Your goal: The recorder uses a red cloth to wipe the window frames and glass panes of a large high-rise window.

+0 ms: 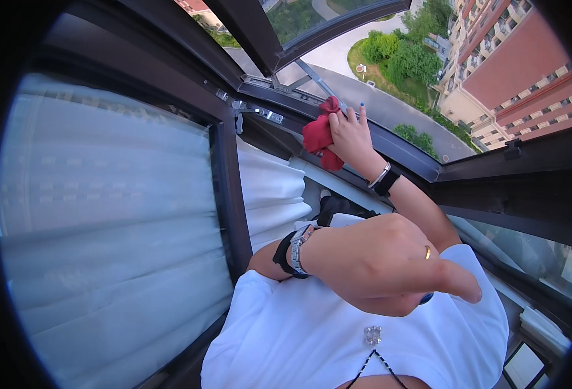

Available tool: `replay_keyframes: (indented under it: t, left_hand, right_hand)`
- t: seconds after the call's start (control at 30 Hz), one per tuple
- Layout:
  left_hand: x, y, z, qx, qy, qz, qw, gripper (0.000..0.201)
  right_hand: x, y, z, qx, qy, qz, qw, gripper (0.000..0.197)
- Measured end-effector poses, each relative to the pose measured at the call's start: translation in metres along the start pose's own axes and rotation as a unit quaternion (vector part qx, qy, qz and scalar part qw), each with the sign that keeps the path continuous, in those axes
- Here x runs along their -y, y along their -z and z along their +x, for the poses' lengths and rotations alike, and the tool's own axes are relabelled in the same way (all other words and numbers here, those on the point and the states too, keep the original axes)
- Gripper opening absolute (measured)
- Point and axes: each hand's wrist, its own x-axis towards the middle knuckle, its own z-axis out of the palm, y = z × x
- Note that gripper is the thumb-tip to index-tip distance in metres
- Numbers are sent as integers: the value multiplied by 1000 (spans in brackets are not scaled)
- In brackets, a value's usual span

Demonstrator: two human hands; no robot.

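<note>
My right hand [353,136] reaches out over the lower rail of the open window frame [396,139]. It grips a bunched red cloth [318,135], with one blue-nailed finger pointing outward. A black band and a metal bracelet circle that wrist. Close in front of my chest is my left hand [383,262], closed, its knuckles up and a gold ring on one finger. The palm side is hidden, so anything held there cannot be made out. A silver watch [297,249] and a black band sit on the left wrist.
An opened sash [228,188] with glass stands at the left, a white curtain [270,185] beside it. Metal hinge hardware [253,111] and a stay arm [318,79] sit near the cloth. Another tilted sash [338,32] hangs outward. Far below lie a road, trees and buildings.
</note>
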Motion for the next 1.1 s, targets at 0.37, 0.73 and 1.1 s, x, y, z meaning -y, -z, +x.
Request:
replay_keyframes:
  t: [0.37,0.73,1.1]
  left_hand:
    - [4,-3,-2,11,63,57,996,55]
    - [13,-99,-14,-139,152,401,893,63]
    - [-22,-263,-57,-344,414,666,517,50]
  right_hand:
    - [-16,-7,-8,-13,2,64,998,43]
    - [-18,17,-93,-19,-13,544,838,37]
    - [25,75,-233,357,67,670,647,36]
